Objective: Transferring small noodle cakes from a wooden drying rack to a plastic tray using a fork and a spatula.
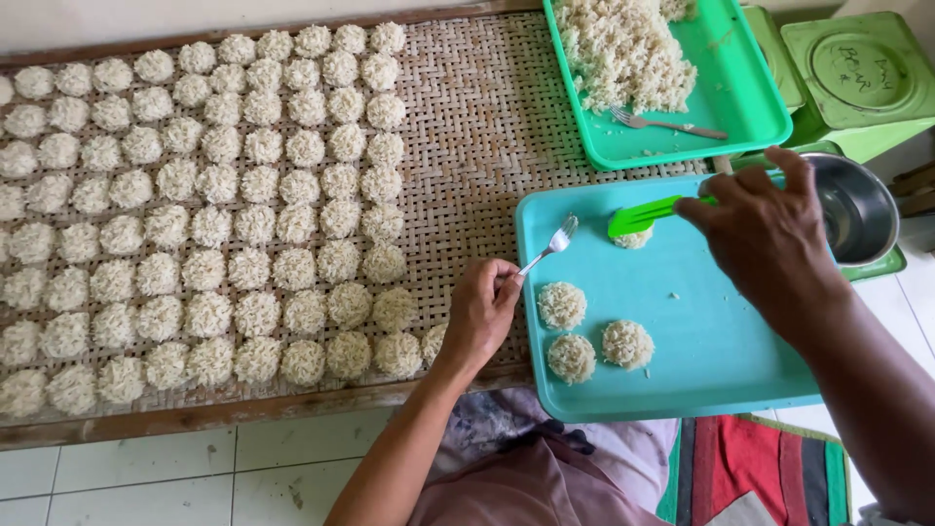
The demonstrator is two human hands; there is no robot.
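Note:
My left hand (479,314) grips a metal fork (551,245) whose tines rest over the left part of a turquoise tray (682,380). Three round rice patties (562,304) lie on that tray in front of me. My right hand (765,239) holds a bright green scoop (643,216) pressed down on a fourth small rice mound (633,238) near the tray's far edge.
A woven bamboo mat (477,127) in a wooden frame carries several rows of rice patties (205,214) at left. A green tray (750,107) behind holds loose rice (623,49) and another fork (667,124). A steel bowl (857,209) and green tin lids (862,68) stand at right.

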